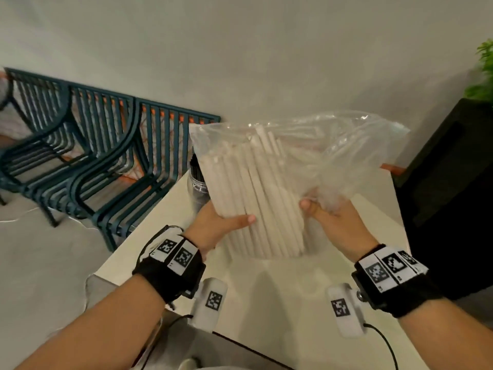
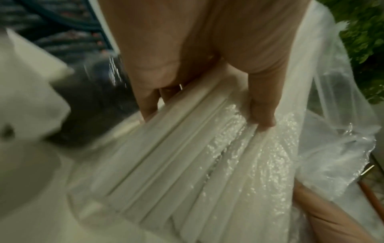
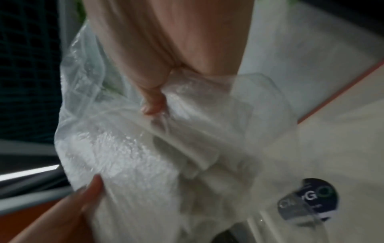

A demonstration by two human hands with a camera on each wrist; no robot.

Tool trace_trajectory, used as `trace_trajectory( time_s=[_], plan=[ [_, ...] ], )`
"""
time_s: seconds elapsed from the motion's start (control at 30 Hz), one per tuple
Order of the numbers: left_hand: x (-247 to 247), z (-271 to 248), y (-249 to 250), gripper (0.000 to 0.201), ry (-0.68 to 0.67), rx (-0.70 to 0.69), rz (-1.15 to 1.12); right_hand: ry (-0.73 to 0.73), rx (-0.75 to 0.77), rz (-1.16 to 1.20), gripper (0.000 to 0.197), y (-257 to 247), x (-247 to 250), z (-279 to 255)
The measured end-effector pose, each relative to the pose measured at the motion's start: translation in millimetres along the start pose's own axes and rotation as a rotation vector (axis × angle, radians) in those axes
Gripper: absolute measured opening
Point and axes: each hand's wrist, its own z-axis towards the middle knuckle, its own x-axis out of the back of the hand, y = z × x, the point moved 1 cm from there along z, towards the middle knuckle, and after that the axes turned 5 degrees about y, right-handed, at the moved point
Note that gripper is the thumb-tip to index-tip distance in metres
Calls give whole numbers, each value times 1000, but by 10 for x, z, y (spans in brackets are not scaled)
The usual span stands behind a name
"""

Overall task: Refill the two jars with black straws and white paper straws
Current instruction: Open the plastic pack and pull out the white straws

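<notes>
A clear plastic bag (image 1: 354, 145) full of white paper straws (image 1: 256, 188) is held upright above the white table (image 1: 269, 292). My left hand (image 1: 226, 222) grips the lower left of the bundle through the plastic, thumb across the front; the left wrist view shows its fingers (image 2: 261, 106) curled round the straws (image 2: 187, 164). My right hand (image 1: 328, 212) pinches a bunch of the bag's loose plastic (image 3: 207, 118) on the right side. A clear jar holding black straws (image 1: 198, 180) stands behind the bag at the table's far left, mostly hidden. A second jar is not plainly in view.
Dark teal metal chairs (image 1: 106, 156) stand left of the table. A black cabinet (image 1: 448, 196) with a green plant (image 1: 482, 73) stands on the right. A clear item with a round dark label (image 3: 307, 197) shows blurred beside the bag.
</notes>
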Motion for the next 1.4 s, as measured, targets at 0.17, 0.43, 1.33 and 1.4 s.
trace_trajectory(
  time_s=[0.17,0.43,1.33,1.4],
  plan=[
    [746,43,149,46,121,-46,118,-132,76,0,8,-117,-656,216],
    [1558,139,-110,48,110,138,279,-319,-100,-178,54,247,-1478,339],
    [1809,835,-666,95,-110,100,344,-465,-109,-1059,107,954,-1890,203],
    [1830,775,-341,86,11,-117,311,-321,-35,-1095,63,939,-1907,261]
  ],
)
